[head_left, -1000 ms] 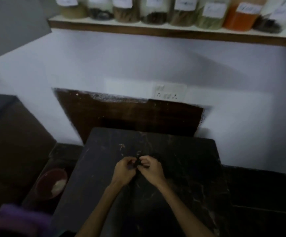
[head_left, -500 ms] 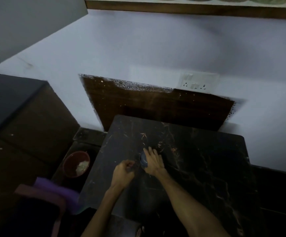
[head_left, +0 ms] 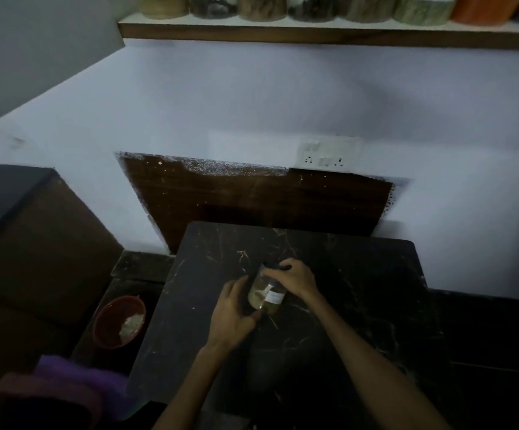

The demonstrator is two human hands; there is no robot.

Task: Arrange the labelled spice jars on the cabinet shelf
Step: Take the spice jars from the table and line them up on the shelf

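A clear spice jar point(head_left: 266, 294) with yellowish-green contents and a white label stands on the black marble table point(head_left: 360, 305), near its middle. My left hand point(head_left: 233, 311) cups the jar's left side and base. My right hand point(head_left: 293, 279) wraps over its top from the right, hiding the lid. High on the wall runs the wooden shelf point(head_left: 329, 32), holding a row of several filled jars point(head_left: 259, 7), among them an orange one point(head_left: 481, 9); their tops are cut off by the frame.
A red bowl point(head_left: 118, 321) with white scraps sits on the low ledge left of the table. A purple cloth point(head_left: 75, 380) lies at the lower left. A switch socket point(head_left: 326, 153) is on the wall above a brown panel point(head_left: 252, 200).
Earlier both hands worked on a small dark item, then a bluish lid, on the table. Now they hold an upright spice jar. The camera tilted down, then up again.
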